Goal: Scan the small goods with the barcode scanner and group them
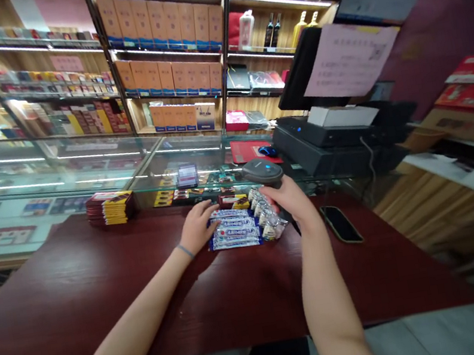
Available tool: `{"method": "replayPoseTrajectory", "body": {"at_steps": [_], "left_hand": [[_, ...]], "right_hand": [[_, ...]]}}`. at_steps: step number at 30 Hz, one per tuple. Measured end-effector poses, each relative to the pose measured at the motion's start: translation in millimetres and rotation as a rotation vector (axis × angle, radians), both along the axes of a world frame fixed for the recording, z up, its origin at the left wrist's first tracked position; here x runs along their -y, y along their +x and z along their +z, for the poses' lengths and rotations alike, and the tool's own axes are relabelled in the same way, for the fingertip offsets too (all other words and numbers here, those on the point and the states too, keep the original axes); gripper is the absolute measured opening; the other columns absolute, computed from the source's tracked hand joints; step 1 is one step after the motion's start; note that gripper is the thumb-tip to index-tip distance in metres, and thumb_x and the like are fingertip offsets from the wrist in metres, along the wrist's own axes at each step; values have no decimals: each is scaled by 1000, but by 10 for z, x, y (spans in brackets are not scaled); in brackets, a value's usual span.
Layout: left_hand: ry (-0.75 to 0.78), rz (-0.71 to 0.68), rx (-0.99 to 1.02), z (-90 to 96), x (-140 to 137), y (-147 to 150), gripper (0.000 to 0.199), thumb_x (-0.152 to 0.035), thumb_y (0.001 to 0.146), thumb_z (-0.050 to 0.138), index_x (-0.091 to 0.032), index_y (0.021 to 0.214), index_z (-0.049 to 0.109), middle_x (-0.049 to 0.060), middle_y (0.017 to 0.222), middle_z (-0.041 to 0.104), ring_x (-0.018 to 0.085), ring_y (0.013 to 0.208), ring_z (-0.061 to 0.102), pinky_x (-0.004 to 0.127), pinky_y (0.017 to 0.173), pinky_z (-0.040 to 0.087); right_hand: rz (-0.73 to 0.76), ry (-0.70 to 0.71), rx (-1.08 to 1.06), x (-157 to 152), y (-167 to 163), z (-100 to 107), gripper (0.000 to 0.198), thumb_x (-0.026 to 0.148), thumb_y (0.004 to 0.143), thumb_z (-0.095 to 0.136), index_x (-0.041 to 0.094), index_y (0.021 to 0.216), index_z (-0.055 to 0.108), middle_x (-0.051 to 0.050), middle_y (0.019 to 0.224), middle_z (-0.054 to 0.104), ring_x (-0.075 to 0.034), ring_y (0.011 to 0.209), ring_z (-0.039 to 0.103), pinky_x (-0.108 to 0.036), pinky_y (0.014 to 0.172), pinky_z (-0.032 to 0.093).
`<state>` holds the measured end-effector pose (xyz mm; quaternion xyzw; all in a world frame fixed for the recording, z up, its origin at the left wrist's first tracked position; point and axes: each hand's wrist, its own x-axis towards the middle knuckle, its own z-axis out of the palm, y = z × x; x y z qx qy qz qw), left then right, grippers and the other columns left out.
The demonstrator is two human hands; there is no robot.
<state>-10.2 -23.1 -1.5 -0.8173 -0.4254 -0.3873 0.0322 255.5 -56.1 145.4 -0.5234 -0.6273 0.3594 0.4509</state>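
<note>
Blue-and-white wrapped snack bars [237, 232] lie in a row of several on the dark red table. My left hand [198, 225], fingers apart, rests at their left edge and touches them. A black barcode scanner [262, 172] is in my right hand [290, 197], with its head over the far edge of the table. Beneath my right hand lie shiny silver-and-white packets [265, 215], partly hidden by it. Behind the bars sits a dark red and yellow packet [235, 201]. A stack of similar packets [110, 208] stands to the left.
A phone [341, 223] lies right of my right arm. A glass counter [103, 169] runs along the table's far side. The cash register monitor [303, 69], its black base [317, 140] and a mouse [267, 150] stand at the back right. Stocked shelves [166, 56] line the wall.
</note>
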Motion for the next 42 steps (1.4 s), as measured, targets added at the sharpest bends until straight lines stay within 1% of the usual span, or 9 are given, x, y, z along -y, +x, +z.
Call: {"method": "replayPoseTrajectory", "body": {"at_steps": [3,7,11,16,27,30,34,38,42], "left_hand": [[-25,-91,-28,-101,99,330,39,-37,91,64,-24,128,64,14,136,58,30,124,55,49,105,47],[-74,-182,-51,-179,180,530,39,-41,90,66,-25,125,66,13,132,61,31,122,56,49,106,44],[-168,-239,-16,-239,194,565,35,-40,87,70,-27,120,70,14,131,62,33,123,54,52,107,39],[-261,-267,82,-261,195,586,24,-35,89,67,-28,111,74,13,123,66,31,120,56,52,108,37],[-323,-300,266,-110,278,543,18,-33,95,59,-26,97,74,12,114,71,29,113,60,47,105,38],[-352,-259,452,-7,297,505,15,-35,93,61,-26,95,72,10,105,71,27,105,62,43,101,41],[-420,-148,948,176,204,387,18,-42,92,63,-25,97,64,4,90,66,20,88,62,32,84,49],[-653,-298,1468,284,57,115,25,-41,89,68,-25,101,53,-2,84,62,11,70,57,23,65,49],[-830,-397,1683,274,10,-242,24,-31,87,72,-23,100,53,-3,85,60,7,63,53,18,54,45]], "right_hand": [[-25,6,0,22,157,18,22,32,77,68,25,78,48,8,47,50,-12,33,44,-24,36,33],[-45,-2,-18,44,317,34,21,33,77,68,25,77,48,8,48,50,-11,34,43,-24,36,33],[-52,14,5,67,381,60,25,36,78,66,26,70,45,6,48,50,-11,36,43,-25,38,34],[-79,6,7,80,362,76,25,39,76,66,27,74,44,5,50,51,-12,37,43,-26,39,34],[-61,13,-21,58,270,59,24,37,76,68,27,74,46,6,50,50,-13,37,44,-28,39,34],[-51,3,-11,54,239,50,23,38,77,68,27,76,48,6,50,51,-13,37,44,-28,39,34],[-50,-5,-5,57,191,41,24,39,76,69,26,75,48,6,48,51,-13,37,44,-27,39,34],[-58,3,37,46,116,27,26,40,77,69,26,73,48,6,47,50,-13,37,44,-28,39,36],[-50,-9,68,4,11,-5,23,40,76,69,26,76,51,5,46,50,-14,36,44,-29,39,35]]}}
